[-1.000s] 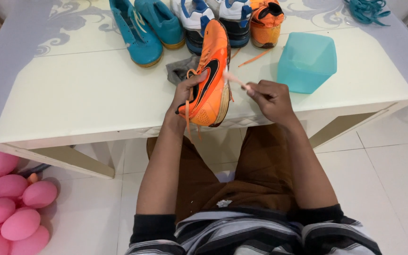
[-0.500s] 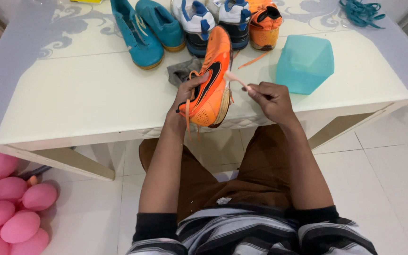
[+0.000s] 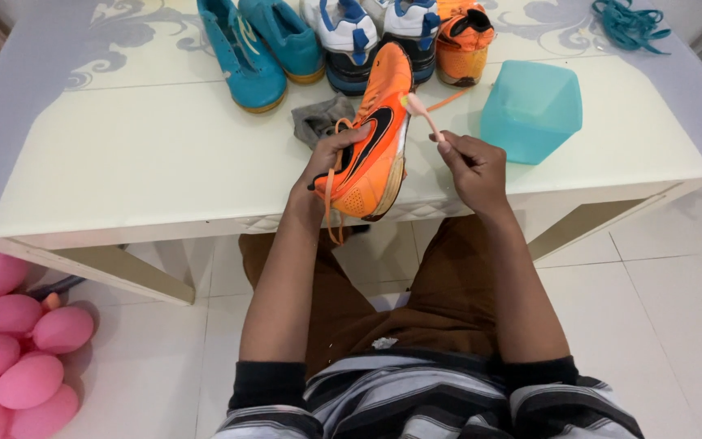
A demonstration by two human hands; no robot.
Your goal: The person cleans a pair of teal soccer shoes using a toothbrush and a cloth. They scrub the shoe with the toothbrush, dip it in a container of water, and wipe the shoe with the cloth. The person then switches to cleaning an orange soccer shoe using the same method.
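Bare table [image 3: 148,162] lies left of the hands; shoes [image 3: 351,41] and teal container [image 3: 530,110] crowd behind.

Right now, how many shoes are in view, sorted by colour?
Orange shoes: 2, one held in the left hand at, one standing at the table's far edge
Teal shoes: 2, side by side and
White and blue shoes: 2, and
Total: 6 shoes

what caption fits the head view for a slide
Left hand holds an orange shoe while right hand pinches its lace.
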